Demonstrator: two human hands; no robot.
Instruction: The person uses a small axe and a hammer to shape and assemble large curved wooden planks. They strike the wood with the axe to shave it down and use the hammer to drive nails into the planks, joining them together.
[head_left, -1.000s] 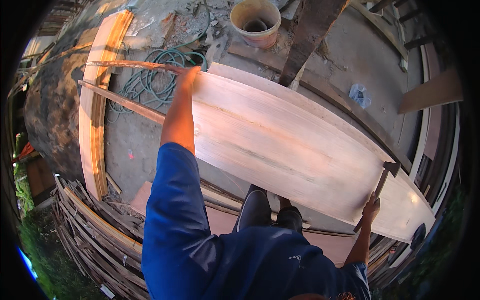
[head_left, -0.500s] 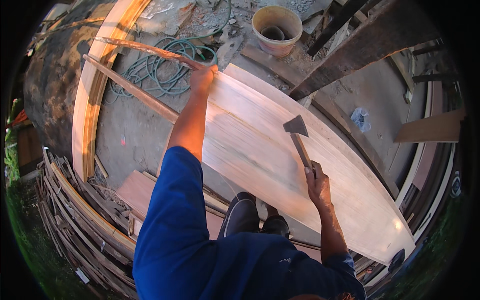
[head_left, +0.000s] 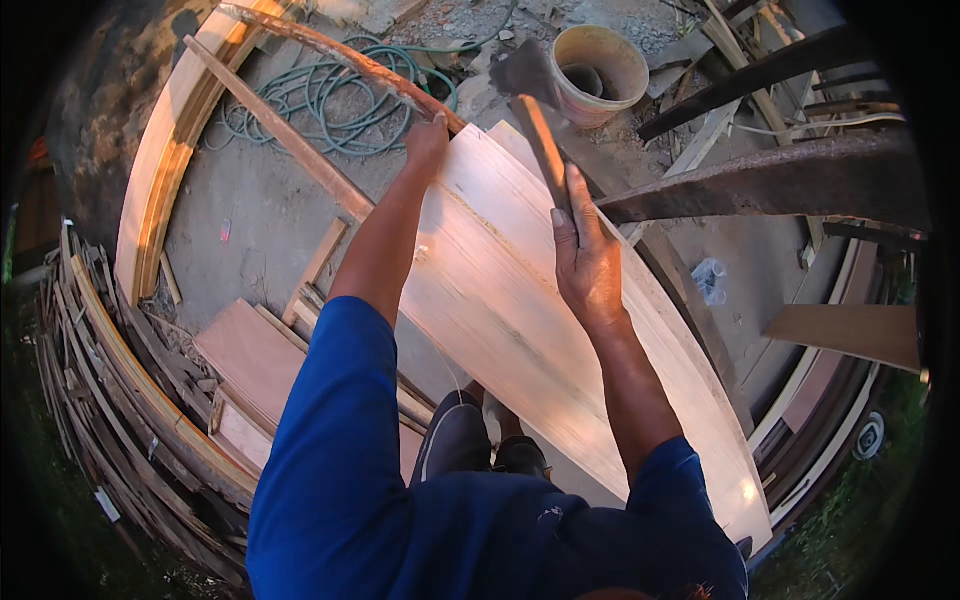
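A wide pale plank (head_left: 510,290) with a curved right edge stretches from upper centre to lower right, beneath both my forearms. My left hand (head_left: 427,148) is closed at its far left corner, where a rough brown timber (head_left: 350,62) meets the end; my fingertips are hidden. In my right hand (head_left: 588,255) is a hatchet (head_left: 545,150), gripped by its wooden handle. Its dark, slightly blurred head is up beyond the plank's far end, overlapping the bucket's left side in view.
A dirty white bucket (head_left: 605,75) stands on rubble at the back, with a coiled green hose (head_left: 340,95) to its left. Curved timbers (head_left: 165,160) and stacked wood strips (head_left: 130,370) line the left. A dark beam (head_left: 780,188) juts in from the right. My boots (head_left: 455,440) are beside the plank.
My right hand has raised the hatchet forward and left, from over the plank's middle to past its far end. My left hand stays closed at the plank's corner. The view has shifted slightly.
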